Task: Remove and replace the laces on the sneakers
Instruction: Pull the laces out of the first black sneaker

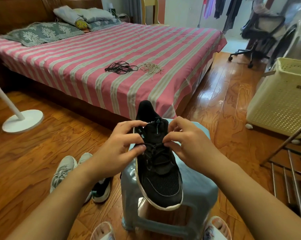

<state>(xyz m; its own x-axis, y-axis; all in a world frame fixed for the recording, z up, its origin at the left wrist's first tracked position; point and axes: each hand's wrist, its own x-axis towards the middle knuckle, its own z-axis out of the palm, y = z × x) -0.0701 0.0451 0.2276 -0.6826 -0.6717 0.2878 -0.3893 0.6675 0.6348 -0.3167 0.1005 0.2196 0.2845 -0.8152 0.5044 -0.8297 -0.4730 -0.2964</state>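
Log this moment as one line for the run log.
black sneaker on stool | left hand, right hand pinch its lace | spare laces on bed

two black sneakers (159, 170), two grey sneakers (63, 170), two lace bundles (120, 67), one stool (198, 191)

A pink striped bed (111, 54) is occupying the background with pillows (42, 32) lying at its head, while a white fan base (23, 120) and cream laundry basket (281, 101) are standing on the wooden floor (33, 153).
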